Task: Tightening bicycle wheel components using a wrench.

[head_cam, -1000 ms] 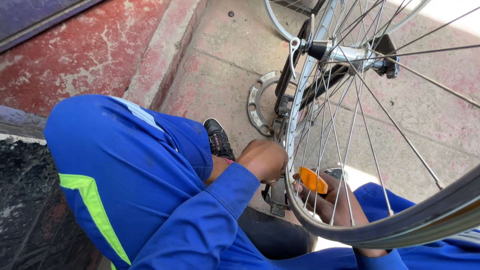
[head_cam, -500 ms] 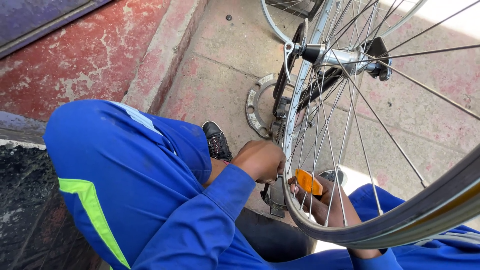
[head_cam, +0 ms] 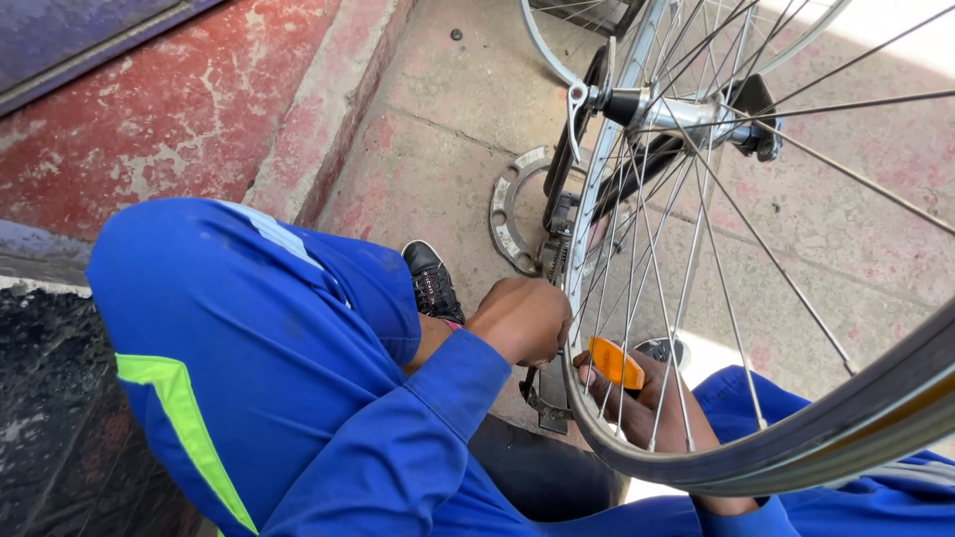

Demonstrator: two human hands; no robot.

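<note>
Bicycle wheel (head_cam: 796, 438) stands upright, rim edge-on to the camera, spokes fanning out from the hub (head_cam: 686, 114) at top.

Left hand (head_cam: 522, 320) sits on the near side of the rim, curled into a loose fist, knuckles up. It presses against the dark pedal (head_cam: 545, 403) and the rim's edge; what the fingers close on is hidden, so I cannot tell the grip.

Right hand (head_cam: 652, 403) lies on the far side, seen through the spokes, fingers bent narrow around the orange reflector (head_cam: 615, 362). The reflector is a flat oblong, its long axis running down and to the right, across the spokes rather than along them. It sits just right of the left hand, with the rim between them. The right hand is the one touching it; the left is near but apart.

Count: one orange reflector, one full wheel, part of a second rim (head_cam: 557, 45) at the top edge, one metal ring (head_cam: 507, 214) flat on the pavement, one black shoe (head_cam: 430, 283), two hands, both in blue sleeves.
</note>
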